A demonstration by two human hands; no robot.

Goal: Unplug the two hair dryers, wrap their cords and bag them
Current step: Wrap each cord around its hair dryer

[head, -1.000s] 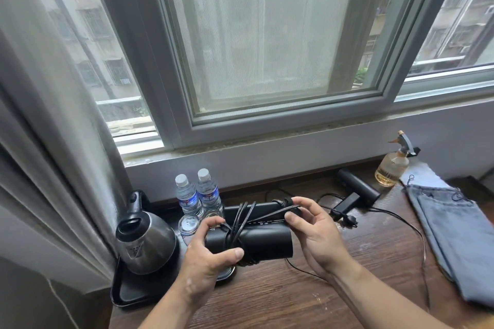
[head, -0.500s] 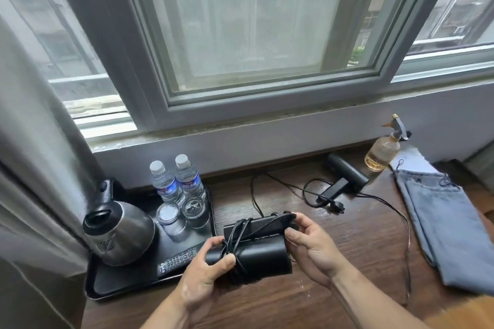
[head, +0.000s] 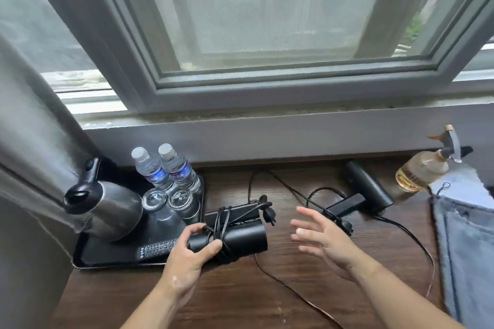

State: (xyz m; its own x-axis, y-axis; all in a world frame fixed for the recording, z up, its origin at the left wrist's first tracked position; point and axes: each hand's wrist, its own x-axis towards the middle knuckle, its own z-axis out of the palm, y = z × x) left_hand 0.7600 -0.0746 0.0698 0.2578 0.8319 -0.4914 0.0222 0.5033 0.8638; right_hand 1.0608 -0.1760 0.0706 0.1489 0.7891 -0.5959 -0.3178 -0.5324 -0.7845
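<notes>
My left hand [head: 190, 248] grips a black hair dryer [head: 246, 235] by its rear end, low over the wooden desk. Its cord is wound round the barrel and folded handle, and the plug [head: 267, 212] sticks out at the top right. My right hand [head: 318, 235] hovers to the right of that dryer, fingers spread, holding nothing. A second black hair dryer [head: 366, 189] lies farther back on the desk, with its loose cord [head: 411, 238] trailing over the wood. A blue denim bag [head: 465, 243] lies at the right edge.
A black tray [head: 112, 254] on the left holds a steel kettle [head: 107, 211], two water bottles [head: 165, 168], two upturned glasses and a remote. A spray bottle [head: 425, 168] stands at the back right. A grey curtain hangs at the left, and the window sill runs behind the desk [head: 240, 296].
My right hand has let go of the wrapped dryer's plug end and moved away to the right, fingers spread. The left hand has kept its grip, and the view has dipped lower.
</notes>
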